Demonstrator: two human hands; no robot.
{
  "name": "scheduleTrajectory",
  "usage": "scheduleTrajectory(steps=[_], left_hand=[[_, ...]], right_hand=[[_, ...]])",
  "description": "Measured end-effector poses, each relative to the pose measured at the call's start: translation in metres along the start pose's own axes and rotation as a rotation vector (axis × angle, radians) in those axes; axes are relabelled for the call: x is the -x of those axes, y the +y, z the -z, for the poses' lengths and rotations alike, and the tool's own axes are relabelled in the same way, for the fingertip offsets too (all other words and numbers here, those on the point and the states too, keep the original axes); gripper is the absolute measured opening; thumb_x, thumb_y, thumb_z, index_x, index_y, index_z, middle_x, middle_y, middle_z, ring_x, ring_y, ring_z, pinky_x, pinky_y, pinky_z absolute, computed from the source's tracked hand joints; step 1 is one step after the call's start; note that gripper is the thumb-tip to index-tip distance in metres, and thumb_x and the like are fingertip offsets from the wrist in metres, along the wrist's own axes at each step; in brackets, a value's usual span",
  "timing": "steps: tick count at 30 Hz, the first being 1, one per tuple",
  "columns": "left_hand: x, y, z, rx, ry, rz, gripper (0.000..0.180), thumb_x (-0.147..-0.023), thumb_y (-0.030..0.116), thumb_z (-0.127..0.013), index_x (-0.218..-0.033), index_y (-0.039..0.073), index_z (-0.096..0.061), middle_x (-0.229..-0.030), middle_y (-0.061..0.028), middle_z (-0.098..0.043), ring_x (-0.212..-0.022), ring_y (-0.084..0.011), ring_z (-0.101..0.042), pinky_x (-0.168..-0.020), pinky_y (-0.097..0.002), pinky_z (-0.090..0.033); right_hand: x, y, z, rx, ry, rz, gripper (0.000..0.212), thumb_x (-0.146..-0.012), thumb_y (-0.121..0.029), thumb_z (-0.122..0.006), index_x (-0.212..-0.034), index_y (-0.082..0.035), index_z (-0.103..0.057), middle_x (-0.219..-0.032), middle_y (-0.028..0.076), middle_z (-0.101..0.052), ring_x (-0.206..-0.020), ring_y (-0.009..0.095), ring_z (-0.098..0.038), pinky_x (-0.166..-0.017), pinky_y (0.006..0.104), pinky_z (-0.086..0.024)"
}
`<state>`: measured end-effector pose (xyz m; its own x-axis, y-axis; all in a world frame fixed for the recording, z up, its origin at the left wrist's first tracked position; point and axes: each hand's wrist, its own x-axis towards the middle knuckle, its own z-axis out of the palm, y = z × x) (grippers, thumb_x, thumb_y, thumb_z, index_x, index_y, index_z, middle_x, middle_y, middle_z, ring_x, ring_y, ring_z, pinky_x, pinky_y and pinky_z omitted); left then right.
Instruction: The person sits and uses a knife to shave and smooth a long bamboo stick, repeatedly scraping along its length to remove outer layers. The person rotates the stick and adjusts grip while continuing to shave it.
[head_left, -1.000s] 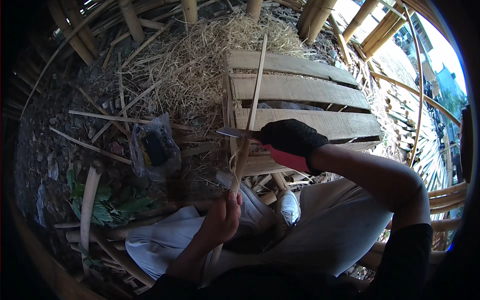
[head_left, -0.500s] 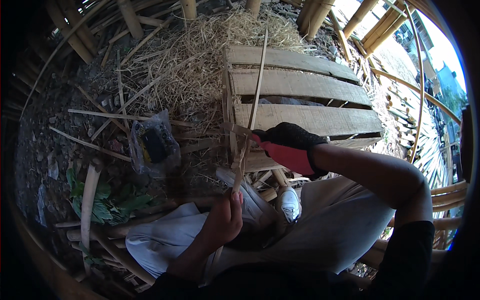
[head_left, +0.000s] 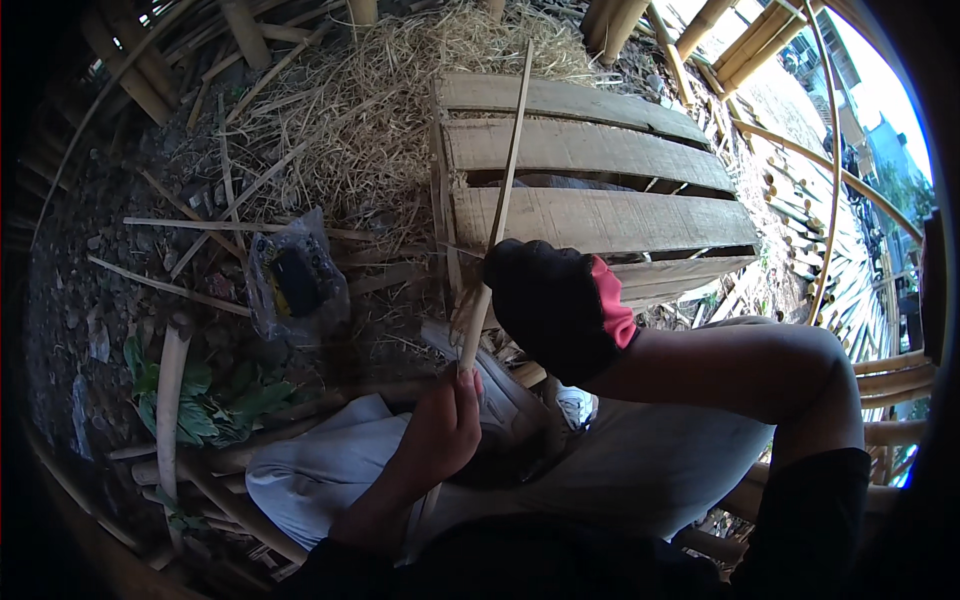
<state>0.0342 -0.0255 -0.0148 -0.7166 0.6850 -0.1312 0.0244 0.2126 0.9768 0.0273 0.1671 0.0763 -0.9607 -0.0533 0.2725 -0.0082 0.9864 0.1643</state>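
Observation:
My bare left hand [head_left: 448, 425] pinches the near end of a long, pale bamboo strip [head_left: 513, 150]. The strip slants up and away past the wooden crate. My right hand [head_left: 550, 300], in a black and red glove, is closed against the strip, a short way beyond the left. It grips a knife [head_left: 462, 249], whose blade shows only as a thin edge left of the glove; the handle is hidden in the fist. Thin curled shavings [head_left: 466, 312] hang from the strip between the hands.
A slatted wooden crate [head_left: 600, 215] stands just ahead, with a heap of shavings [head_left: 370, 130] behind it. At left lie a clear plastic bag with a dark object [head_left: 297, 280], green leaves [head_left: 215, 405] and loose bamboo sticks. Bamboo poles [head_left: 168, 400] surround my legs.
My right hand has rolled over, so the back of the black glove shows more and the blade, seen broadside before, is now edge-on. The left hand keeps its hold; the view has shifted slightly.

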Motion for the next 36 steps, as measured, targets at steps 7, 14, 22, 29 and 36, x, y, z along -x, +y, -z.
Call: scheduleTrajectory(steps=[7,14,22,29,36], left_hand=[[0.002,0.012,0.003,-0.043,-0.013,0.094,0.029,-0.109,0.020,-0.037,-0.095,0.000,-0.052,-0.071,-0.0139,-0.054,-0.065,-0.0280,-0.058,-0.063,-0.0399,-0.045],[0.002,0.007,-0.001,-0.145,0.046,-0.057,0.026,-0.108,0.016,-0.037,-0.094,0.001,-0.052,-0.070,-0.0113,-0.052,-0.061,-0.0211,-0.054,-0.061,-0.0361,-0.043],[0.000,0.013,0.001,-0.133,0.001,-0.029,0.024,-0.107,0.015,-0.037,-0.096,-0.001,-0.051,-0.072,-0.0193,-0.055,-0.066,-0.0370,-0.058,-0.063,-0.0451,-0.045],[0.001,0.005,0.000,-0.084,0.024,-0.084,0.027,-0.109,0.018,-0.033,-0.094,0.004,-0.049,-0.066,-0.0075,-0.046,-0.058,-0.0190,-0.050,-0.059,-0.0361,-0.042],[0.000,-0.001,0.000,-0.013,-0.029,0.006,0.029,-0.110,0.022,-0.031,-0.094,0.005,-0.048,-0.062,-0.0004,-0.043,-0.054,-0.0098,-0.045,-0.055,-0.0306,-0.040]], right_hand=[[-0.028,0.020,0.020,-0.181,-0.427,0.033,0.017,-0.094,-0.018,-0.057,-0.100,-0.010,-0.071,-0.086,0.015,-0.071,-0.078,0.029,-0.071,-0.064,0.0413,-0.056],[-0.033,0.047,-0.010,-1.055,-0.783,-0.503,0.025,-0.100,-0.024,-0.052,-0.099,-0.008,-0.070,-0.071,0.002,-0.064,-0.058,0.014,-0.057,-0.053,0.0321,-0.047],[-0.027,0.074,-0.012,-1.638,-1.290,-0.772,0.036,-0.103,-0.045,-0.050,-0.100,-0.013,-0.064,-0.063,-0.005,-0.047,-0.047,0.005,-0.039,-0.043,0.0234,-0.033],[-0.025,0.062,-0.016,-0.663,-0.503,0.071,0.032,-0.102,-0.038,-0.051,-0.106,-0.008,-0.064,-0.078,0.009,-0.062,-0.065,0.025,-0.064,-0.054,0.0337,-0.050],[0.001,0.032,-0.001,-0.275,-0.133,0.076,0.020,-0.096,-0.026,-0.060,-0.106,-0.009,-0.059,-0.089,0.009,-0.059,-0.068,0.026,-0.065,-0.053,0.0391,-0.052]])
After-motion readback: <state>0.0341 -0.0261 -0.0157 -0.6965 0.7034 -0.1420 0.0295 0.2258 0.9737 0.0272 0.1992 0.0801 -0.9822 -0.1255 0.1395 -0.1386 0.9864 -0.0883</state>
